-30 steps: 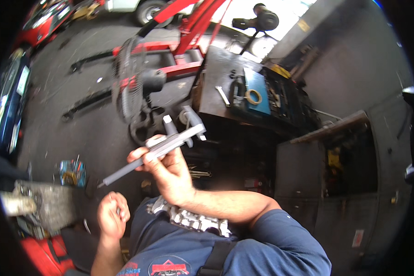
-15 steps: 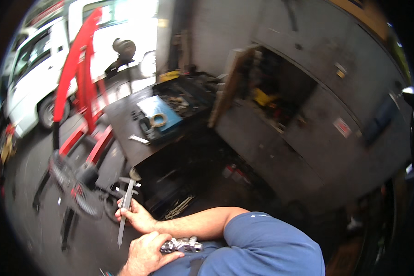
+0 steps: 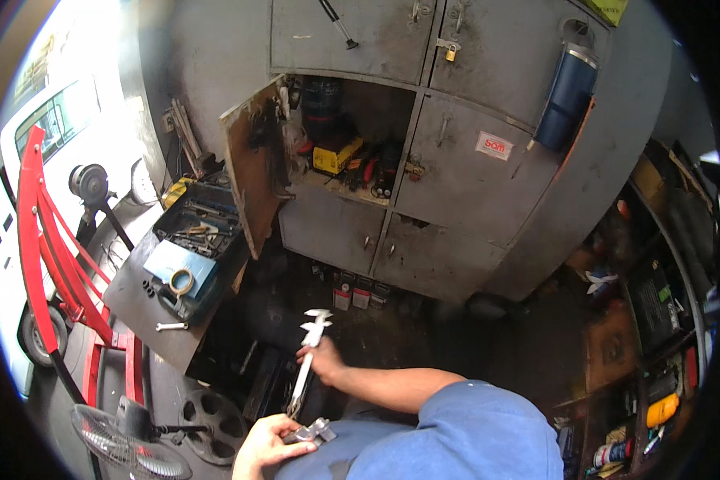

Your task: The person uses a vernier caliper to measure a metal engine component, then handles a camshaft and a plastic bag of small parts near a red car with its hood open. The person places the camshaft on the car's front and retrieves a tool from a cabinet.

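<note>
A vernier caliper is gripped in my right hand, its jaws pointing up and away and its beam slanting down toward my other hand. Low in the picture, my left hand has its fingers and thumb around a shiny, lobed metal part, held close against my blue shirt. The caliper's lower end lies just above the left hand's fingers, apart from the metal part as far as I can see. What kind of part it is, I cannot tell.
At left, a workbench carries a toolbox, a tape roll and a wrench. Nearby are a red hoist and a fan. Grey lockers stand ahead, one door ajar. Shelves line the right.
The view has swung right toward the lockers. My right hand has carried the caliper away from beside the fan to in front of the dark floor area. My left hand still holds the metal part.
</note>
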Demonstrator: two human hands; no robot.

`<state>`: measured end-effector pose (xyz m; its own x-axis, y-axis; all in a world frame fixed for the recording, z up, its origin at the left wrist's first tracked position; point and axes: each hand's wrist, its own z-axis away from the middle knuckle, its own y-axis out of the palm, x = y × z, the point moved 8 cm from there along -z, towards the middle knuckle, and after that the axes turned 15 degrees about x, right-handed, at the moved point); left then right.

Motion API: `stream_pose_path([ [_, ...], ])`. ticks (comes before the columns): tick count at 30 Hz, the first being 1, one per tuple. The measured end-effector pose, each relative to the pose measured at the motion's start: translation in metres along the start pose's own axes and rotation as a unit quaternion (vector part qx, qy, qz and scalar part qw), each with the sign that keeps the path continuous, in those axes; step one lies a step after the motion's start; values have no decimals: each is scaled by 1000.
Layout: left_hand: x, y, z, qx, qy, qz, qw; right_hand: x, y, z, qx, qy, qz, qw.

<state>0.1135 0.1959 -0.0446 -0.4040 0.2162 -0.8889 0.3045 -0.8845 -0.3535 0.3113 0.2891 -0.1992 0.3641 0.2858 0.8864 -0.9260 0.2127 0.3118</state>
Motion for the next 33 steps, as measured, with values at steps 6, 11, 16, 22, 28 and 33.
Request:
stream_pose_path([
  [6, 38, -23, -77, -78, 20, 296, 952, 207, -160, -113, -132, -218, 84, 963],
  [11, 52, -42, -140, -143, -18, 383, 913, 377, -235, -244, -199, -261, 122, 937],
  [16, 107, -36, -137, -250, -79, 456, 851, 460, -280, -419, -274, -164, 653, 687],
  [22, 153, 2, -84, -445, 22, 520, 729, 476, -300, -486, -239, -175, 736, 609],
  [28, 163, 52, -59, -458, 186, 638, 590, 451, -234, -353, -234, -385, 510, 732],
  [33, 172, 96, -22, -498, 285, 687, 446, 251, -116, -271, -32, -238, 183, 953],
])
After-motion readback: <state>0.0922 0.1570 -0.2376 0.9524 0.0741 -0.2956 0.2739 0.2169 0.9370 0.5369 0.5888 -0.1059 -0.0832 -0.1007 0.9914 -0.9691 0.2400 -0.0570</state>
